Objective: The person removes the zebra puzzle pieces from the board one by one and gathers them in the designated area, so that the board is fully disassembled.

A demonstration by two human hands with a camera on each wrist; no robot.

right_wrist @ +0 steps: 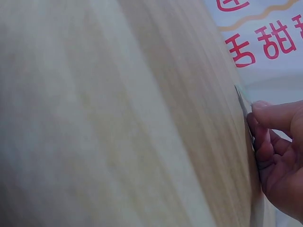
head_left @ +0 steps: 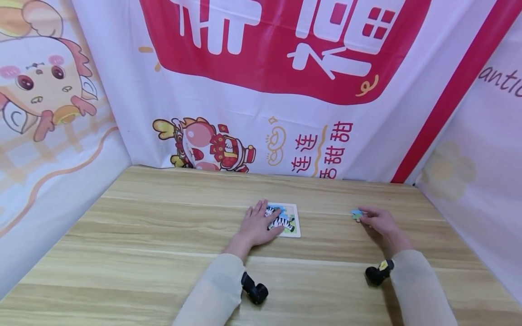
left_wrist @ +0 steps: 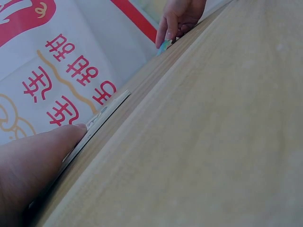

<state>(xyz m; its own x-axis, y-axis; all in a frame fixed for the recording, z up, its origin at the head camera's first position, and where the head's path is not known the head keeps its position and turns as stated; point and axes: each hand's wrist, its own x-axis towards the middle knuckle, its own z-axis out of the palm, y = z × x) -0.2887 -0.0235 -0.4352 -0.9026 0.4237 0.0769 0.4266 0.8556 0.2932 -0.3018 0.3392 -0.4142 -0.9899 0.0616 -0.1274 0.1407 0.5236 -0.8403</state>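
**Head view: left hand (head_left: pixel 258 226) on a zebra puzzle (head_left: pixel 287 222), right hand (head_left: pixel 382 222) pinching a piece (head_left: pixel 356 213)**

So, closest up, along the bottom of the frame, you've got two pale sleeves (head_left: pixel 214 290), each with a little black camera (head_left: pixel 255 291) at the cuff. Past those, just below the middle, the puzzle lies on the wooden table (head_left: pixel 314 292), white rim showing on its right. The left fingers are straight and spread over its left part, not gripping anything. Over at centre right, the other thumb and fingers are closed on that small blue-and-green bit, well apart from the puzzle; can't tell if it touches the wood. Way back, across the top, hangs a white cloth (head_left: pixel 359 122) with a big red patch.
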